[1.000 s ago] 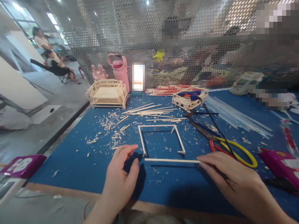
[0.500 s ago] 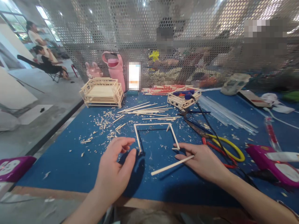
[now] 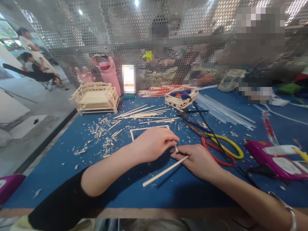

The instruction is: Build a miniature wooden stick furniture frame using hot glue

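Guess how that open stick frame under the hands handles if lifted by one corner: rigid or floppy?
Probably light and fairly fragile: the stick frame is only thin single sticks, open on the near side. It would likely flex or twist at its corners. The left hand and right hand both work at one corner, and the right hand holds a loose stick.

At the back-left corner of the blue mat (image 3: 72, 173) stands a finished stick bench (image 3: 95, 98), a pink bottle (image 3: 108, 72) just behind it by the mesh screen (image 3: 72, 29). Loose sticks (image 3: 146, 113) fan across the middle back. Toward the right edge lie yellow-handled scissors (image 3: 223, 144), clear glue rods (image 3: 226, 110) and a magenta case (image 3: 276, 160). Wood chips (image 3: 101, 134) litter the left side.
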{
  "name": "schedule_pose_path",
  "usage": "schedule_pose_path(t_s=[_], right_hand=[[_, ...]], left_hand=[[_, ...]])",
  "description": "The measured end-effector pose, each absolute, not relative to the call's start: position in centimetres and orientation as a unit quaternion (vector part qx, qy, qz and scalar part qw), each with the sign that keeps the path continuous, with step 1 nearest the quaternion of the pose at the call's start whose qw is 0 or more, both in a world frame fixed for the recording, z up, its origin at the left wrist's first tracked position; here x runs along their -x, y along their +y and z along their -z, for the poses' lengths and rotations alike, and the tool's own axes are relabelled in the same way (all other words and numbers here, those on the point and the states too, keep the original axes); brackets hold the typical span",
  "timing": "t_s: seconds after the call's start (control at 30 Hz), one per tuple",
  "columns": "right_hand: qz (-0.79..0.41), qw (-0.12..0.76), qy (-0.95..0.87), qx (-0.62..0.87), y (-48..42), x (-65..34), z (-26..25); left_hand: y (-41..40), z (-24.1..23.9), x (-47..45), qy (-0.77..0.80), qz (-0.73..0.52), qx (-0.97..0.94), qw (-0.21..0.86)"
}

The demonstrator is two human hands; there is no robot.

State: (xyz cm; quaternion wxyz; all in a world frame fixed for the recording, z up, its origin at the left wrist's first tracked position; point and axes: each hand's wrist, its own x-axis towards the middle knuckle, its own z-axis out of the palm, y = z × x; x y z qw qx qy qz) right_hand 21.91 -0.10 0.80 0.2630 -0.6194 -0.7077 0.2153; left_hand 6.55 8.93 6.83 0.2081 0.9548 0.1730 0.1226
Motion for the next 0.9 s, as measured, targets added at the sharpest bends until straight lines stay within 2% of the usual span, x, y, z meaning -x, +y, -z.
schedule_pose_path(t_s=[0.33,0.53,0.9], right_hand=[[-0.14,0.236,-0.75,0.602,-0.18,-22.25,-0.24],[-0.121,0.232,-0.756,0.6,-0.16,-22.37,-0.05],[-0.151,0.206,-0.746,0.615,0.05,-22.23,-0.3]], left_hand=[[9.19,-6.17,-7.35,0.161,-0.089,-0.967,0.174],[9.39,-6.16,-7.22,0.138,-0.087,-0.968,0.192],[9.85,-5.86,-6.86,0.148,-0.078,-0.967,0.194]])
